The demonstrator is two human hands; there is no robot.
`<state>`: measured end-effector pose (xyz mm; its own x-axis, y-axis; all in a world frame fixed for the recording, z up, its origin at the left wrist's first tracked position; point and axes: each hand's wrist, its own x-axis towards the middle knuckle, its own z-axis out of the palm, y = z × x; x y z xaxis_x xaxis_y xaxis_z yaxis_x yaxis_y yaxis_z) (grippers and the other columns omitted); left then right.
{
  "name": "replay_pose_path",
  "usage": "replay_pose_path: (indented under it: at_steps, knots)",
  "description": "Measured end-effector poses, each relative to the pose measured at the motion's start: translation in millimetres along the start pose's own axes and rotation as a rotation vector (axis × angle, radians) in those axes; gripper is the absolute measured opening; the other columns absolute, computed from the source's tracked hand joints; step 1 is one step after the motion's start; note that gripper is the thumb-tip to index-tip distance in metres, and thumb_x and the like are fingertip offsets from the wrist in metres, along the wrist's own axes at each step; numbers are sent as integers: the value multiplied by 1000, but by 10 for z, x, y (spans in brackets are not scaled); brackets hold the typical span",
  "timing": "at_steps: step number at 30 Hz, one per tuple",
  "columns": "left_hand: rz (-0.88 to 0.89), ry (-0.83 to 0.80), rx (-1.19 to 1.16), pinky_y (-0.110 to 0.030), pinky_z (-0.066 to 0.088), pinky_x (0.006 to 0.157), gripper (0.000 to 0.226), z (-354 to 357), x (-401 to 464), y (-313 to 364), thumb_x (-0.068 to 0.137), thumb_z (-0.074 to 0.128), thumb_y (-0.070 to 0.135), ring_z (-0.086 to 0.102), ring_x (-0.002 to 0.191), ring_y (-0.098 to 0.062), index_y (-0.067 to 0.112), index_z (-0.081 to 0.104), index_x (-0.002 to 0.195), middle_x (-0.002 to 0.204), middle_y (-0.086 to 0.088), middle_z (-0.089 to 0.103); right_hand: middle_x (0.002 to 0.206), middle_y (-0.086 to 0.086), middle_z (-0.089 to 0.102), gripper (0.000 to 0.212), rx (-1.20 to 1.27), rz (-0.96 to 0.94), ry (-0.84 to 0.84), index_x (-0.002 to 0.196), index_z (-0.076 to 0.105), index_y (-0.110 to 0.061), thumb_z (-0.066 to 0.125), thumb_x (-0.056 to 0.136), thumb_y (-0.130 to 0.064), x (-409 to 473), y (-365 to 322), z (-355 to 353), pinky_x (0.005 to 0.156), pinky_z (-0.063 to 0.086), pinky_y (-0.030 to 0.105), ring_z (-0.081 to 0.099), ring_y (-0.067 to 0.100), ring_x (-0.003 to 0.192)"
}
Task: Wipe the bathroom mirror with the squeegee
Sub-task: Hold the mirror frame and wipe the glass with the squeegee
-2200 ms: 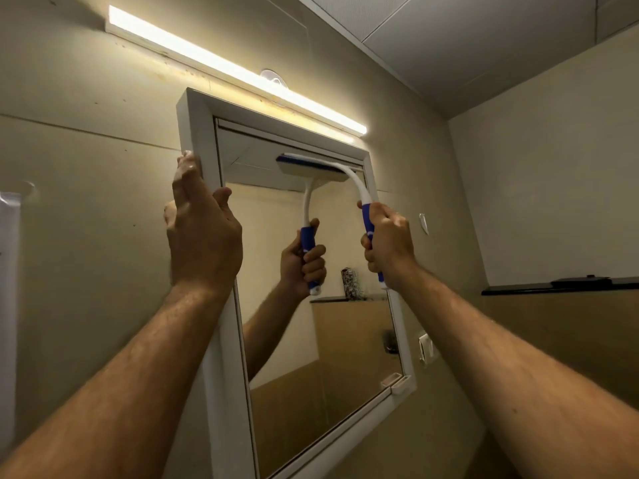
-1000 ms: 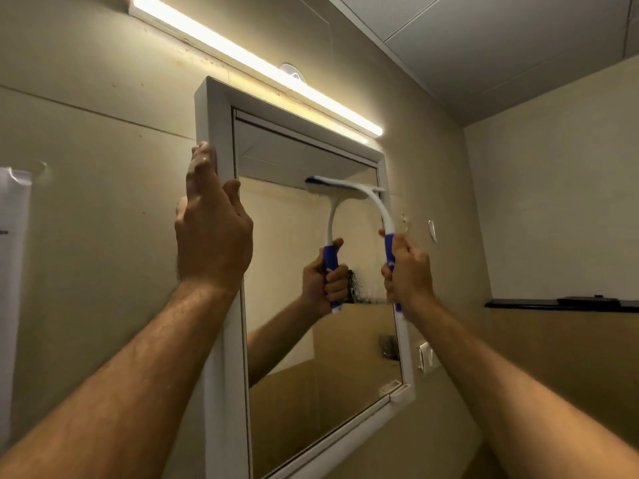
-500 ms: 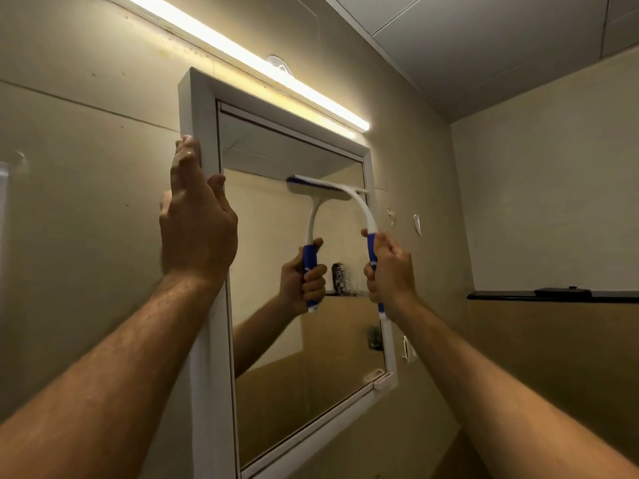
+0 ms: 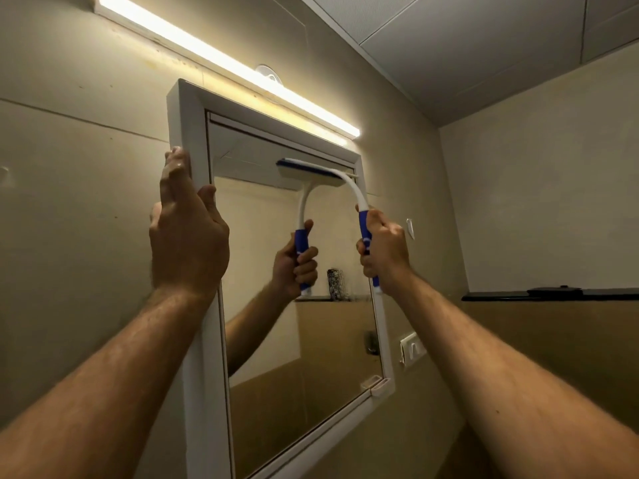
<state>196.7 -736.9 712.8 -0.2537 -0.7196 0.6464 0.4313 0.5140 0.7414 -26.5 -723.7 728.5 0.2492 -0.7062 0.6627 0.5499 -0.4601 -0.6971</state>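
Observation:
The bathroom mirror (image 4: 276, 357) sits in a white frame (image 4: 204, 392) on a beige wall. My left hand (image 4: 186, 236) grips the frame's left edge high up, thumb on the front face. My right hand (image 4: 383, 254) grips the blue handle of the squeegee (image 4: 304, 164). Its white curved neck arches up to the blade, which lies against the glass near the top right corner. The glass reflects the squeegee and my right hand.
A lit light bar (image 4: 242, 67) runs above the mirror. A white switch plate (image 4: 411, 349) and a small wall hook (image 4: 410, 228) are just right of the frame. A dark shelf (image 4: 553, 293) runs along the right wall.
The squeegee blade slid a short way down the glass, then came back up close to the top edge. My left hand stayed on the frame's left edge.

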Motion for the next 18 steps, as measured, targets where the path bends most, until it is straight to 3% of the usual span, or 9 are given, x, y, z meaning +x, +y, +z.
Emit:
replay_pose_path:
  at_steps: [1, 8, 13, 18]
  knots:
    - [14, 59, 24, -20, 27, 39, 44, 19, -17, -43, 102, 16, 47, 29, 42, -7, 29, 43, 131, 62, 6, 33, 62, 2, 51, 37, 6, 2, 1, 127, 56, -23, 37, 102, -44, 36, 6, -9, 38, 34, 22, 41, 9, 42]
    - [-23, 18, -25, -20, 23, 39, 38, -61, -43, -308, 101, 26, 43, 27, 41, -8, 26, 50, 126, 57, 2, 47, 61, 5, 50, 39, -31, 19, 79, 125, 59, -20, 39, 101, -44, -61, 312, -117, 37, 35, 22, 42, 10, 43]
    - [117, 0, 15, -19, 25, 38, 41, 48, 69, 7, 101, 21, 45, 26, 40, -7, 26, 49, 125, 56, 3, 48, 67, 7, 47, 32, -2, -77, 32, 111, 60, -19, 38, 103, -41, 36, 50, 117, 36, 34, 19, 41, 5, 38]
    - [63, -26, -67, -19, 29, 37, 42, 43, 119, -6, 102, 20, 45, 27, 40, -8, 26, 49, 125, 56, 2, 47, 65, 6, 44, 30, 36, -56, 56, 109, 63, -25, 37, 103, -40, 68, 102, 204, 36, 32, 20, 38, 7, 40]
